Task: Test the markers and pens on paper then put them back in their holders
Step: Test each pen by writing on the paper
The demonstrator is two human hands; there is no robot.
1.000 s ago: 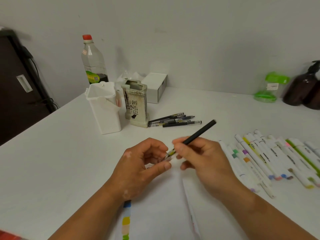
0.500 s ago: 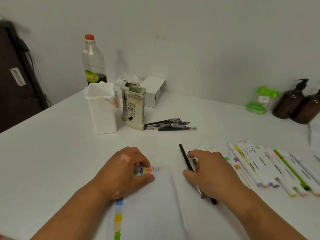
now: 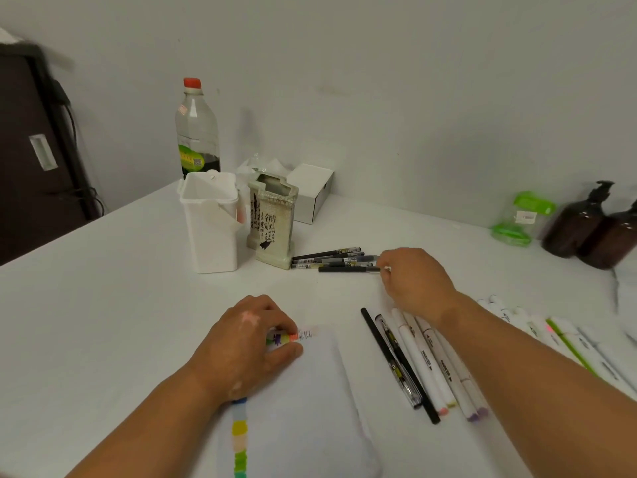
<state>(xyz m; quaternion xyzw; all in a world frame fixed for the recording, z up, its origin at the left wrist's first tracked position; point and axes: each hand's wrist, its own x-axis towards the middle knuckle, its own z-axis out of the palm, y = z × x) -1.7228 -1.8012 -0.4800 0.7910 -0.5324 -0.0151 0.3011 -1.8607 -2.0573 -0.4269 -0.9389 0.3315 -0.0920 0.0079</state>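
Right hand point(image 3: 413, 281): fingers curled at tip ends of loose pens point(image 3: 327, 258), touching nearest black pen point(image 3: 344, 269); actual pinch, can't tell. Ceramic holder point(image 3: 272, 225) left of grip, at pens' other ends; white holder point(image 3: 210, 229) beside it. Markers point(image 3: 431, 360) and two dark pens point(image 3: 396, 363) nearer person than grip, by wrist. Left hand point(image 3: 248, 343) well back-left, bent fingers pressing paper point(image 3: 303, 408) flat. White table point(image 3: 103, 305), grey wall, brown bottles point(image 3: 586, 225) far right.
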